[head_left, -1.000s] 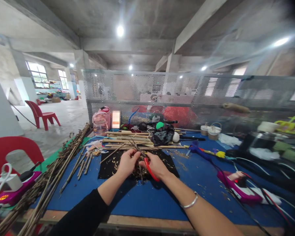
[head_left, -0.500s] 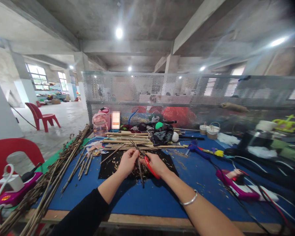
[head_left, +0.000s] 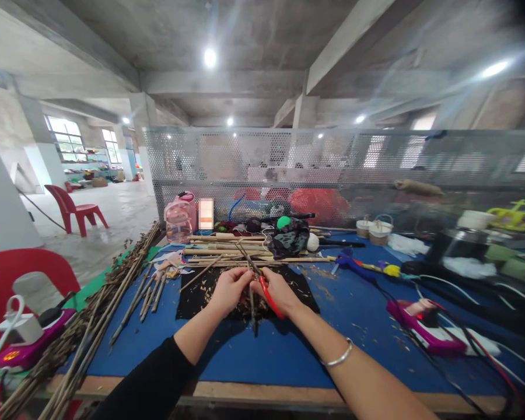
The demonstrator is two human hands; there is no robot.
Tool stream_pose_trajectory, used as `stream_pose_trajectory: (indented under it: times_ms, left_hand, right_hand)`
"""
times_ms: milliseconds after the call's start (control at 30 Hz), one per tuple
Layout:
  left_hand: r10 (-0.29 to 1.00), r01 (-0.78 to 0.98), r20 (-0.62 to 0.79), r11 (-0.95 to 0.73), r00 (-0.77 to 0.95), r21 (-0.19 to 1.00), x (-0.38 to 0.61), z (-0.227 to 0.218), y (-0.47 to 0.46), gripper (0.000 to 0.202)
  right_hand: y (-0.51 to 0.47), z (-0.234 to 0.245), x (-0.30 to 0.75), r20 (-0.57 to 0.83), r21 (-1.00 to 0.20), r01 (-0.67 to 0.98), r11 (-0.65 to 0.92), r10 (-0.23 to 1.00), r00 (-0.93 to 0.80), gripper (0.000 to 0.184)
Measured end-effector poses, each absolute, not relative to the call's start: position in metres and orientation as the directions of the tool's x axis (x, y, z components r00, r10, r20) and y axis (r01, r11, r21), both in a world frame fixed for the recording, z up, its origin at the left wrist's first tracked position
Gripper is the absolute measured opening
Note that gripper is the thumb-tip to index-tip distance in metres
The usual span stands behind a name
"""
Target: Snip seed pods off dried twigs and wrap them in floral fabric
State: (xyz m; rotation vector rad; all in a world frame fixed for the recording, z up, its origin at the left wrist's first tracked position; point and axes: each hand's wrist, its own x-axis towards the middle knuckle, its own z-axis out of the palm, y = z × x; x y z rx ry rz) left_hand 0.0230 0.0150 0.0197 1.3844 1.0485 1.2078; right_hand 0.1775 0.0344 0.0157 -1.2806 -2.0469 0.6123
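Observation:
My left hand (head_left: 228, 290) is closed round a thin brown twig (head_left: 252, 303) that hangs down between both hands. My right hand (head_left: 279, 291) grips red-handled scissors (head_left: 266, 293) whose blades point up and left against the twig. Both hands hover over a black cloth (head_left: 195, 296) littered with wood shavings, spread on the blue table (head_left: 280, 350). A silver bangle (head_left: 341, 356) circles my right wrist.
Long dry stalks (head_left: 91, 332) lie along the table's left edge, bamboo sticks (head_left: 219, 248) behind the cloth. Purple glue guns sit at left (head_left: 24, 347) and right (head_left: 422, 329) with cables. A pink bottle (head_left: 179, 219), small baskets (head_left: 374, 231) and a mesh screen (head_left: 332, 169) stand behind. Red chairs at left.
The twig has swung from slanting to hanging nearly straight down, and both hands have shifted slightly up and away. The camera tilted a little.

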Motion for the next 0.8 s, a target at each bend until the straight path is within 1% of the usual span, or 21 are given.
stream_pose_trajectory:
  times_ms: [167, 300, 367, 433, 567, 700, 800]
  left_hand:
    - [0.981, 0.005, 0.171, -0.172, 0.091, 0.985, 0.022, 0.022, 0.016, 0.038]
    - [0.985, -0.012, 0.172, -0.172, 0.019, 0.985, 0.020, 0.020, 0.019, 0.037]
    - [0.985, -0.008, 0.170, -0.170, -0.028, 0.985, 0.020, 0.019, 0.021, 0.038]
    - [0.986, -0.009, 0.164, -0.164, -0.036, 0.986, 0.020, 0.018, 0.022, 0.039]
    - [0.986, -0.015, 0.168, -0.168, 0.006, 0.986, 0.022, 0.018, 0.020, 0.039]
    - [0.982, -0.026, 0.182, -0.181, 0.039, 0.983, 0.022, 0.019, 0.017, 0.037]
    - [0.982, -0.027, 0.181, -0.180, 0.045, 0.983, 0.022, 0.019, 0.017, 0.037]
  right_hand:
    - [0.040, 0.013, 0.181, 0.291, -0.612, 0.664, 0.430, 0.903, -0.317, 0.033]
    - [0.033, 0.022, 0.179, 0.254, -0.508, 0.773, 0.381, 0.923, -0.289, 0.031]
    - [0.030, 0.025, 0.178, 0.244, -0.477, 0.798, 0.369, 0.928, -0.283, 0.031]
    - [0.028, 0.026, 0.178, 0.271, -0.473, 0.786, 0.398, 0.915, -0.300, 0.032]
    - [0.029, 0.024, 0.178, 0.364, -0.443, 0.767, 0.463, 0.875, -0.318, 0.034]
    - [0.030, 0.021, 0.177, 0.381, -0.445, 0.761, 0.473, 0.869, -0.317, 0.034]
    - [0.028, 0.020, 0.175, 0.370, -0.482, 0.742, 0.466, 0.876, -0.310, 0.034]
